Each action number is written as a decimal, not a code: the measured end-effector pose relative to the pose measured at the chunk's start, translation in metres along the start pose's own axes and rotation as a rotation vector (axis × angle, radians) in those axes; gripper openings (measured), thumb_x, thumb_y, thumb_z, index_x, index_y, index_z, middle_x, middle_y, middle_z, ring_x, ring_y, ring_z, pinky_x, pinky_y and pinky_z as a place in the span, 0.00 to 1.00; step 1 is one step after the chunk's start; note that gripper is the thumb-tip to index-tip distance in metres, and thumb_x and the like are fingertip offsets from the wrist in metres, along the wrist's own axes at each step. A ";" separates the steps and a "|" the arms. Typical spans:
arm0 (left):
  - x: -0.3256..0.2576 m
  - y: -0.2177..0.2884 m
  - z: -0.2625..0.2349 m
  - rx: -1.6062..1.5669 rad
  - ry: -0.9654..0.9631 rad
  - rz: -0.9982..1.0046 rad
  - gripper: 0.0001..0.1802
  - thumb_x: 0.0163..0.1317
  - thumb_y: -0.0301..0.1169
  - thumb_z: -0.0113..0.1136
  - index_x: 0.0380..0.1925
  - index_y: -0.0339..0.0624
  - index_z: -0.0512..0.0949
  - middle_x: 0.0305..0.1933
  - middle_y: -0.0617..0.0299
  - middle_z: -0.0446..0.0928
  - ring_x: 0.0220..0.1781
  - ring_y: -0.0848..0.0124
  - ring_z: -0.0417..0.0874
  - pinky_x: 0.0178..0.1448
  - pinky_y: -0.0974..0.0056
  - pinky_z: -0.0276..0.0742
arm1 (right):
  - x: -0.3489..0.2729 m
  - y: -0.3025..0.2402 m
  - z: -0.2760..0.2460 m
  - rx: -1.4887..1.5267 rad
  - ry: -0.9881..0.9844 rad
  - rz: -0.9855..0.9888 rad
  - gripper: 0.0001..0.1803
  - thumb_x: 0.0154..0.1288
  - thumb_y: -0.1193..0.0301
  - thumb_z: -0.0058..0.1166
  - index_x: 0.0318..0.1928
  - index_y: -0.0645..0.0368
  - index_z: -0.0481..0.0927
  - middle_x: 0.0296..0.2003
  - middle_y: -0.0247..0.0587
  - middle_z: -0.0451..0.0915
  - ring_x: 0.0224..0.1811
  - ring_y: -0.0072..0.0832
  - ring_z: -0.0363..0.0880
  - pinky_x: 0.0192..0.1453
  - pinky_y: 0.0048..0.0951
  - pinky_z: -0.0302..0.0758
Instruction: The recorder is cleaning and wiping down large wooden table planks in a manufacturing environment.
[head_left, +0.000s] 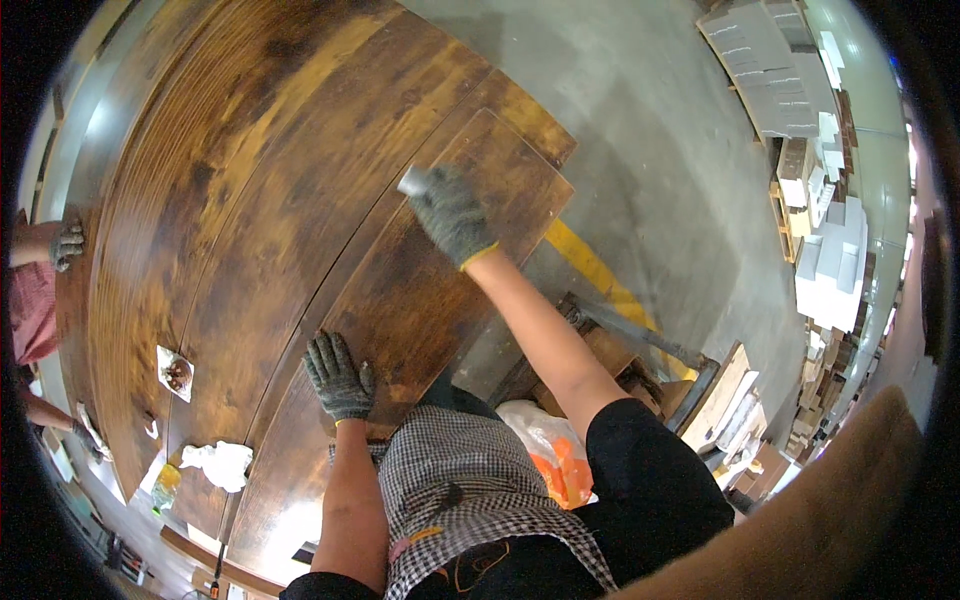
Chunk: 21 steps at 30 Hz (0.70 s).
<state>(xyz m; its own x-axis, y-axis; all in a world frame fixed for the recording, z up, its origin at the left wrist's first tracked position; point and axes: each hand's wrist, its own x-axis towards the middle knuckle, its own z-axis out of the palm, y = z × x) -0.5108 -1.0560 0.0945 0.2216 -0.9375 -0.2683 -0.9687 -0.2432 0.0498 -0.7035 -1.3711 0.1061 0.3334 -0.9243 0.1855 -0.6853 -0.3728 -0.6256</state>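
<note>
My left hand point(340, 378), in a dark grey knit glove, lies flat with fingers spread on a brown stained wooden board point(400, 290). My right hand point(450, 212), gloved the same way with a yellow cuff, is stretched toward the board's far end. Its fingers are closed round a small white piece point(411, 181), of which only the end shows; cloth or pad, I cannot tell. The board lies along the near edge of a larger wooden surface point(260, 200) with the same dark, streaky finish.
On the wood at left are a white square with brown bits point(175, 374), a crumpled white cloth point(218, 465) and a yellow-green bottle point(166, 487). A co-worker's gloved hand point(67, 245) rests at the far left edge. A plastic bag point(565, 470) sits beside me; stacked boards point(770, 75) stand right.
</note>
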 end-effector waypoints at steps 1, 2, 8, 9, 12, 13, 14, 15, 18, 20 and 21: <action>-0.003 -0.005 -0.001 0.022 0.005 -0.003 0.44 0.66 0.52 0.49 0.76 0.37 0.56 0.82 0.44 0.48 0.83 0.44 0.47 0.84 0.40 0.40 | 0.018 0.003 -0.007 -0.037 0.000 0.073 0.18 0.62 0.69 0.61 0.52 0.57 0.81 0.50 0.57 0.78 0.52 0.54 0.78 0.58 0.51 0.76; -0.003 -0.004 0.000 0.022 0.005 0.008 0.44 0.66 0.52 0.49 0.76 0.37 0.56 0.82 0.44 0.48 0.83 0.44 0.47 0.84 0.40 0.40 | 0.037 0.015 -0.018 -0.091 0.007 0.148 0.18 0.62 0.68 0.61 0.52 0.57 0.80 0.50 0.57 0.79 0.52 0.54 0.79 0.57 0.51 0.76; 0.006 0.016 -0.005 0.032 -0.019 0.020 0.43 0.69 0.52 0.46 0.77 0.37 0.54 0.83 0.44 0.47 0.84 0.44 0.44 0.84 0.40 0.38 | 0.081 0.116 -0.074 -0.329 0.196 0.255 0.14 0.64 0.66 0.58 0.49 0.52 0.83 0.44 0.54 0.82 0.50 0.53 0.80 0.54 0.50 0.77; 0.005 0.013 -0.006 0.033 -0.002 0.014 0.42 0.70 0.50 0.46 0.77 0.36 0.53 0.83 0.45 0.45 0.84 0.44 0.43 0.84 0.41 0.37 | 0.073 0.116 -0.078 -0.345 0.163 0.261 0.13 0.64 0.66 0.58 0.48 0.51 0.84 0.44 0.53 0.83 0.50 0.53 0.80 0.54 0.50 0.77; 0.005 0.017 -0.009 0.053 0.000 0.013 0.41 0.71 0.49 0.43 0.78 0.36 0.52 0.84 0.46 0.44 0.84 0.44 0.42 0.84 0.41 0.37 | 0.030 0.138 -0.101 -0.307 0.167 0.282 0.11 0.66 0.67 0.56 0.47 0.51 0.85 0.45 0.51 0.84 0.50 0.51 0.80 0.56 0.49 0.77; 0.005 0.017 -0.009 0.084 -0.021 0.000 0.41 0.72 0.50 0.42 0.78 0.37 0.51 0.84 0.46 0.44 0.84 0.44 0.42 0.84 0.41 0.37 | 0.010 0.145 -0.111 -0.235 0.192 0.290 0.11 0.66 0.68 0.55 0.46 0.52 0.86 0.47 0.49 0.84 0.51 0.50 0.81 0.56 0.48 0.77; 0.000 0.006 -0.010 0.104 -0.025 -0.019 0.41 0.72 0.50 0.42 0.78 0.37 0.51 0.84 0.46 0.44 0.84 0.44 0.42 0.84 0.41 0.37 | -0.012 0.131 -0.109 -0.178 0.251 0.383 0.10 0.66 0.67 0.55 0.45 0.52 0.86 0.49 0.48 0.84 0.53 0.49 0.81 0.58 0.47 0.76; -0.005 -0.001 -0.011 0.113 -0.013 -0.024 0.41 0.73 0.50 0.40 0.78 0.37 0.51 0.84 0.46 0.44 0.84 0.44 0.42 0.84 0.41 0.36 | -0.029 0.123 -0.115 -0.129 0.311 0.477 0.10 0.66 0.67 0.56 0.44 0.51 0.87 0.51 0.48 0.84 0.54 0.47 0.80 0.60 0.46 0.76; 0.004 0.020 -0.003 0.042 0.032 0.034 0.41 0.73 0.51 0.39 0.78 0.37 0.51 0.84 0.47 0.44 0.84 0.44 0.42 0.84 0.41 0.36 | -0.086 0.200 -0.156 -0.347 0.329 0.620 0.14 0.65 0.64 0.60 0.49 0.52 0.85 0.52 0.49 0.84 0.56 0.47 0.79 0.62 0.45 0.74; 0.004 0.019 0.000 0.026 0.054 0.025 0.41 0.73 0.51 0.39 0.78 0.38 0.51 0.84 0.48 0.43 0.84 0.44 0.42 0.84 0.41 0.36 | -0.094 0.205 -0.152 -0.375 0.412 0.676 0.20 0.63 0.61 0.64 0.55 0.52 0.83 0.51 0.50 0.84 0.57 0.50 0.78 0.63 0.46 0.74; 0.001 0.009 0.000 0.027 0.061 0.024 0.41 0.73 0.52 0.39 0.78 0.38 0.51 0.84 0.48 0.43 0.84 0.44 0.41 0.84 0.41 0.35 | -0.080 0.191 -0.139 -0.343 0.389 0.662 0.20 0.63 0.61 0.64 0.55 0.52 0.83 0.51 0.50 0.84 0.57 0.50 0.78 0.63 0.46 0.74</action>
<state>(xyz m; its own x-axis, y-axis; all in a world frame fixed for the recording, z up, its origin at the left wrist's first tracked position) -0.5197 -1.0589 0.0947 0.2037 -0.9566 -0.2084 -0.9763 -0.2143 0.0296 -0.9504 -1.3795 0.0771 -0.4106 -0.8995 0.1490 -0.8407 0.3103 -0.4438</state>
